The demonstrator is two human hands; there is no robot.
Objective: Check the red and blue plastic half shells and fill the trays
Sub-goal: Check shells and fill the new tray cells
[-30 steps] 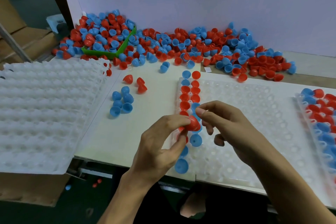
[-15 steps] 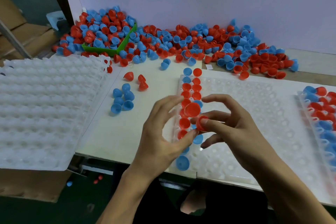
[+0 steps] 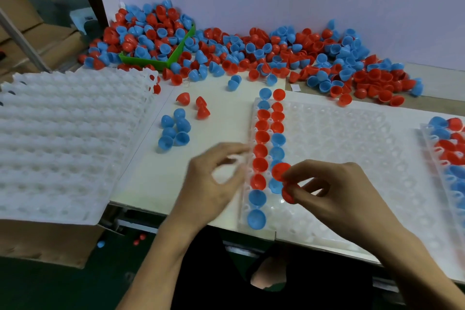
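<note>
The right hand (image 3: 337, 191) pinches two red shells: one (image 3: 280, 171) between the index fingertip and the thumb, over the second column of the tray (image 3: 352, 158), and another (image 3: 288, 192) lower down, held against the thumb. The left hand (image 3: 211, 184) is blurred; its fingers are loosely spread beside the tray's left edge and grasp nothing visible. The tray is a clear dimpled sheet lying on the white table (image 3: 221, 98). Its two leftmost columns are loaded with shells, dome up: the first column (image 3: 260, 158) runs blue at the far end, red through the middle, and blue for the two nearest pockets; the second column (image 3: 277, 128) holds red, then blue (its nearest pockets lie behind the right hand). A second tray (image 3: 450, 158) at the right edge carries mixed red and blue shells. A stack of white trays (image 3: 70, 138) sits at the left. Between that stack and the tray, a cluster of blue shells (image 3: 175, 131) and three loose red shells (image 3: 196, 106) lie on the table. The bulk pile (image 3: 251, 53) of red and blue shells spreads along the back wall, partly covering a green bin (image 3: 176, 55).
</note>
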